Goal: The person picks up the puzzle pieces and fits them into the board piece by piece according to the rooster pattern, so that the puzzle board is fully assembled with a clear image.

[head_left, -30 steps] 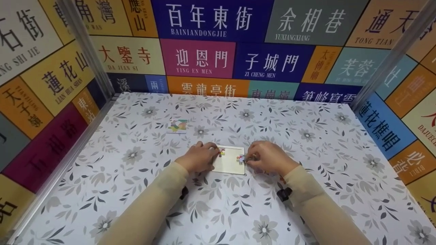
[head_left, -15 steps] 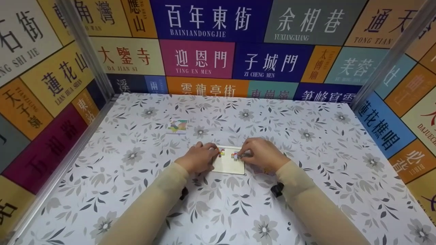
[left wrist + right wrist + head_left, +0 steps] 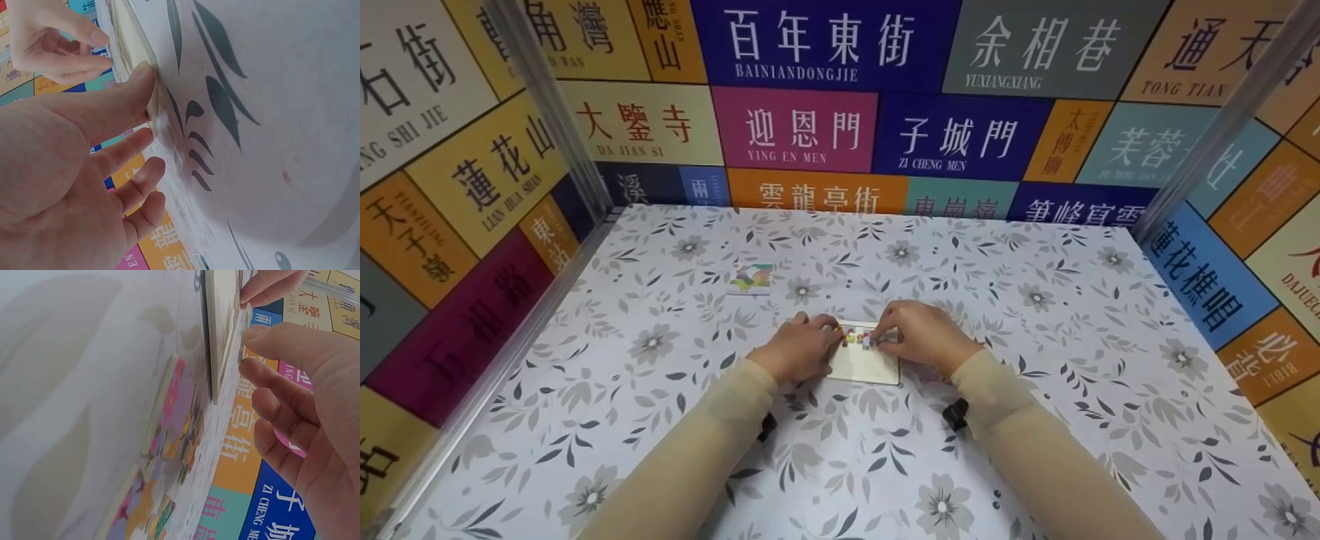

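A small cream puzzle board (image 3: pixel 864 367) lies on the table between the two hands. At its left edge my left hand (image 3: pixel 799 349) grips the board, and in the left wrist view the thumb and index finger (image 3: pixel 135 140) close on that edge. One colourful puzzle piece (image 3: pixel 850 337) lies in the board's far left corner, partly behind the left fingers. My right hand (image 3: pixel 926 334) pinches a second small puzzle piece (image 3: pixel 865 340) over the far part of the board, close beside the first. In the right wrist view, the right fingertips partly hide the held piece.
Loose puzzle pieces (image 3: pixel 171 405) lie on the table to the right of the board. A colourful picture card (image 3: pixel 750 279) rests farther back on the left. The floral tablecloth (image 3: pixel 660 420) runs to sign-covered walls (image 3: pixel 802 127) at the back and sides.
My right hand has moved left from the board's right edge, bringing its puzzle piece beside the one in the far left corner. The left hand stays on the board.
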The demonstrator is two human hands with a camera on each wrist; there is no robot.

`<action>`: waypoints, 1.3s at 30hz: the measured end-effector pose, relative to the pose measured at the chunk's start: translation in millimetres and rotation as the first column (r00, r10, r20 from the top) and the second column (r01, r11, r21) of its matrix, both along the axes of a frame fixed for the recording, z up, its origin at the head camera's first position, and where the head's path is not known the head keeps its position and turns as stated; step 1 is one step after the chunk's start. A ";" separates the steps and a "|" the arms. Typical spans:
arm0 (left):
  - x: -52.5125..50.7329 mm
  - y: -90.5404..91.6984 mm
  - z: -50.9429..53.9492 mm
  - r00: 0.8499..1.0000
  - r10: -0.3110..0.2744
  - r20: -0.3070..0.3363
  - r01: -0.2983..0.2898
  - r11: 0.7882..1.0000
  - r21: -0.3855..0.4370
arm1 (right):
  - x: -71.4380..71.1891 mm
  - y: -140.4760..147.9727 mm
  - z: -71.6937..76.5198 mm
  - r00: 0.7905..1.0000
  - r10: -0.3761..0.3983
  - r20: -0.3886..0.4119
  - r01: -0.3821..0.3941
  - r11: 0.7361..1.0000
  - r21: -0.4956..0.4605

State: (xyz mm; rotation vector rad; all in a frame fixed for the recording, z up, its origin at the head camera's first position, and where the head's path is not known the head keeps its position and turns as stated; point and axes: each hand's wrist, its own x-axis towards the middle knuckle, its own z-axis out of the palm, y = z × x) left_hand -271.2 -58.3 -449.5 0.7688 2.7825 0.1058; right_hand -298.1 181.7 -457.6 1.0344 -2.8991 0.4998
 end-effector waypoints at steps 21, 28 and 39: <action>-0.6 0.0 -1.2 1.000 -0.012 -0.008 0.012 0.999 0.031 | -7.3 -10.3 -8.8 0.997 0.031 -0.074 -0.028 0.999 0.030; -1.5 -0.3 -2.2 1.000 0.004 -0.002 -0.004 1.000 0.026 | -8.5 -13.9 -7.9 0.999 0.019 -0.036 -0.016 0.997 0.070; -0.5 0.2 -3.9 1.000 0.008 -0.013 -0.008 1.000 0.026 | -8.7 -15.7 -6.6 0.999 0.021 -0.042 -0.018 0.996 0.082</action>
